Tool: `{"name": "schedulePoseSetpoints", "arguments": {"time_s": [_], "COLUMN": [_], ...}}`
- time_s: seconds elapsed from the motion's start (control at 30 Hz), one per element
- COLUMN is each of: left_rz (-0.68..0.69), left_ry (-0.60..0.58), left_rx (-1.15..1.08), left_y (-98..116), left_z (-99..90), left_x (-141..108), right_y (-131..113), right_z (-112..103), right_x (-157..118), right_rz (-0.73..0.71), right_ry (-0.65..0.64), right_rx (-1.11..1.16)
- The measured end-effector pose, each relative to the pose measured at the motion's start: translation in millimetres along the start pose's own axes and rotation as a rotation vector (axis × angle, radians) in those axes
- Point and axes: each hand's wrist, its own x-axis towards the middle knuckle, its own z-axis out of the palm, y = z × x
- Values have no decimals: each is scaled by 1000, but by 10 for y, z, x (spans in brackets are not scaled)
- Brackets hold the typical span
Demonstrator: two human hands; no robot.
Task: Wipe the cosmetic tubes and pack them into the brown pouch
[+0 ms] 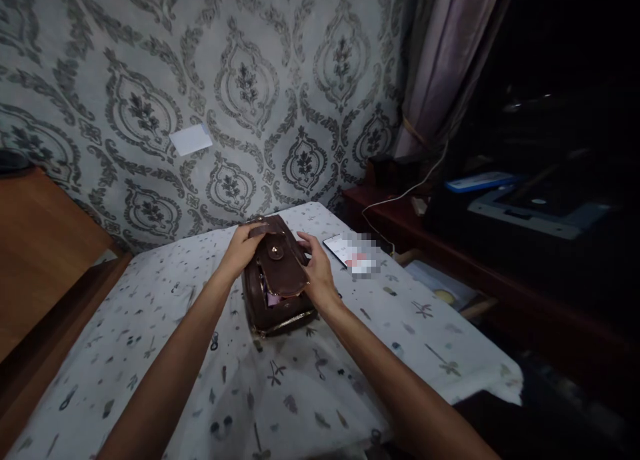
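Observation:
A dark brown leather handbag (280, 273) lies on the white patterned tablecloth. It has a flap with a round metal snap and a gold-toned zip along the near edge. Under the flap a pocket gapes, and something pink (274, 300) shows inside. My left hand (244, 250) grips the upper left of the bag, its fingers bent over the strap tab near the snap. My right hand (317, 267) holds the bag's right side, fingers curled along the edge and partly hidden. Right of this hand rests a smartphone (340, 250) with a lit screen, partly blurred out.
The tablecloth (165, 340) covers the table, which meets a patterned wall. A white card (191, 140) is on the wall. On the right stand a dark red desk (430, 240), an open drawer (440, 283) and a white cable (400, 197). Wooden furniture (45, 247) is at left.

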Motion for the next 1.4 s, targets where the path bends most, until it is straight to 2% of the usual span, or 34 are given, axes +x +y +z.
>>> {"name": "schedulePoseSetpoints", "arguments": {"time_s": [0.13, 0.27, 0.37, 0.6, 0.9, 1.13, 1.4], "left_rz": [129, 357, 444, 467, 509, 463, 422], "left_ry": [-24, -53, -120, -284, -208, -123, -41], "left_rx": [144, 392, 498, 562, 573, 547, 564], "left_y": [-13, -8, -13, -125, -189, -161, -100], "left_z": [4, 39, 15, -159, -153, -62, 58], "left_x": [-172, -502, -700, -750, -763, -800, -832], "right_y": [-26, -68, -73, -54, -77, -299, -412], "right_z": [9, 30, 81, 180, 120, -70, -156], "right_x": [-55, -73, -43, -5, -68, -210, -184], "right_rz": [-59, -53, -61, -50, -68, -110, -109], "right_ry": [32, 45, 78, 165, 155, -34, -192], "right_rx": [-124, -208, -259, -390, -464, -529, -539]}}
